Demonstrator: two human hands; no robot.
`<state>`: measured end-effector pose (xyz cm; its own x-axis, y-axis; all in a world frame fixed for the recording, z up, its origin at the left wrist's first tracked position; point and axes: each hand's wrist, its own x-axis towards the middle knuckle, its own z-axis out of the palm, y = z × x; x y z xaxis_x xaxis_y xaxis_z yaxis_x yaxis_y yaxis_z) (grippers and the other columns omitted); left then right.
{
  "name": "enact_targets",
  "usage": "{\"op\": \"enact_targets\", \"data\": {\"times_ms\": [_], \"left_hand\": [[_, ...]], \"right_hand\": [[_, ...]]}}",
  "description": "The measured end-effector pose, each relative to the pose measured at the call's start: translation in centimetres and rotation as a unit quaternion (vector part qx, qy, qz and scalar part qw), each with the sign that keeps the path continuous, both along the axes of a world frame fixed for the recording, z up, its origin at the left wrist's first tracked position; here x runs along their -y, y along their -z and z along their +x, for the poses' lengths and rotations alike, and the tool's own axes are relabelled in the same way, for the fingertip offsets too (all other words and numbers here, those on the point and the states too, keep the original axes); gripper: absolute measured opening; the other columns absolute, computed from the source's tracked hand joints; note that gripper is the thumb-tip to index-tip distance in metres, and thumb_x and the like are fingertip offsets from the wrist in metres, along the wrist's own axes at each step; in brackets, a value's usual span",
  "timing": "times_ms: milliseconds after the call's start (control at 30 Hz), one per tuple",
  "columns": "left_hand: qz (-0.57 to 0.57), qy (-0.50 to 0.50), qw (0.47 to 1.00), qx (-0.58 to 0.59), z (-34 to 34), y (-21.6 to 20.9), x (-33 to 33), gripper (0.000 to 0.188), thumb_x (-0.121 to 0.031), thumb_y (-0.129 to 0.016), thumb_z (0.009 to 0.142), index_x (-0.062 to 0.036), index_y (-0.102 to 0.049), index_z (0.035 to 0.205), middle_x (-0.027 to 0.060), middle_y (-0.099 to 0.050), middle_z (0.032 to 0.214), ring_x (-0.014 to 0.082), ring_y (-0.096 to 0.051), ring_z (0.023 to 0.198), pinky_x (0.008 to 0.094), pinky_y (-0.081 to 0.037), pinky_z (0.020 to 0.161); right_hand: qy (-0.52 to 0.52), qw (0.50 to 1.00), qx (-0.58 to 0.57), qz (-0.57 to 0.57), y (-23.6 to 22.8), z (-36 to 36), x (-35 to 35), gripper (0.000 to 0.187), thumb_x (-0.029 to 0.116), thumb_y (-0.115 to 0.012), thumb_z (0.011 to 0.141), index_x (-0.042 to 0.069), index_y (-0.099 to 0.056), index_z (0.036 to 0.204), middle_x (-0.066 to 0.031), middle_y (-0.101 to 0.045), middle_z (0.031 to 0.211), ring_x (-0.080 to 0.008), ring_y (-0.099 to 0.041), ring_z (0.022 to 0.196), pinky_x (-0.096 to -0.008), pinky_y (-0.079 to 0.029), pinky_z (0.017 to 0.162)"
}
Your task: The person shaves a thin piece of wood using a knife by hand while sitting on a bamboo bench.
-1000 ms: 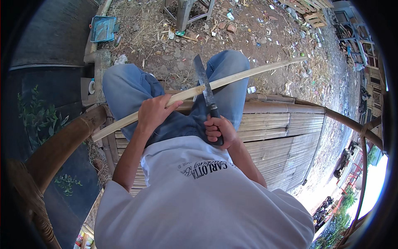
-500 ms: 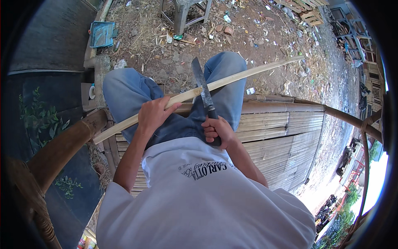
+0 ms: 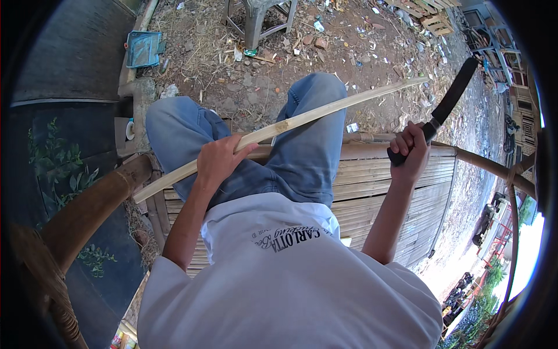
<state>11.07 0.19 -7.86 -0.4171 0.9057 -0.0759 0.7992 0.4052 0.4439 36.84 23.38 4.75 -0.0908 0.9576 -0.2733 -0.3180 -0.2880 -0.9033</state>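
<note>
A long, pale bamboo strip [image 3: 325, 110] lies slantwise across my thighs, its lower end to the left and its far end reaching up to the right. Near its lower part my left hand [image 3: 219, 160] is closed around it. A darker patch marks the strip between my knees. Off to the right, my right hand [image 3: 411, 150] grips the black handle of a machete [image 3: 457, 90]. Its dark blade is raised and points up and to the right, apart from the strip.
I sit on a slatted bamboo bench [image 3: 372, 200] with a round bamboo rail [image 3: 93, 212] at the left. A grey plastic stool [image 3: 254, 23] stands ahead on littered ground. A blue plastic basket [image 3: 143, 49] lies by the wall, and wooden crates [image 3: 437, 24] are at the far right.
My right hand has lifted the machete off the strip and swung it up and to the right. The left hand and the strip have hardly moved.
</note>
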Motion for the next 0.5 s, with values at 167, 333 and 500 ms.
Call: {"op": "enact_targets", "data": {"times_ms": [167,333,500], "left_hand": [[-0.015,0.002,1.000,-0.002,0.1,-0.1,-0.2,0.051,-0.058,-0.055,0.087,-0.0088,-0.068,0.089,0.0111,-0.066,0.069,0.0317,-0.065,0.060,0.0420,-0.051,0.053],[-0.014,-0.017,0.999,0.026,0.1,0.1,0.1,0.051,-0.058,-0.055,0.087,-0.0082,-0.067,0.088,0.0111,-0.066,0.067,0.0322,-0.065,0.060,0.0426,-0.050,0.053],[-0.018,-0.003,1.000,0.009,0.4,0.2,0.3,0.050,-0.057,-0.057,0.087,-0.0080,-0.068,0.091,0.0106,-0.066,0.069,0.0319,-0.065,0.061,0.0426,-0.050,0.054]], "right_hand": [[-0.042,0.978,0.009,-0.205,8.7,-5.0,12.1,0.019,0.002,-0.058,0.085,0.010,-0.041,0.082,0.0029,-0.035,0.058,-0.0077,-0.034,0.043,-0.0280,-0.034,0.043],[-0.340,0.849,0.056,-0.401,9.1,-4.2,12.3,0.023,0.000,-0.061,0.084,0.010,-0.042,0.081,0.0039,-0.034,0.056,-0.0068,-0.032,0.041,-0.0260,-0.029,0.038],[-0.348,0.871,0.126,-0.323,7.9,-2.9,9.5,0.022,-0.001,-0.060,0.084,0.011,-0.042,0.079,0.0044,-0.034,0.056,-0.0053,-0.033,0.039,-0.0245,-0.030,0.036]]}}
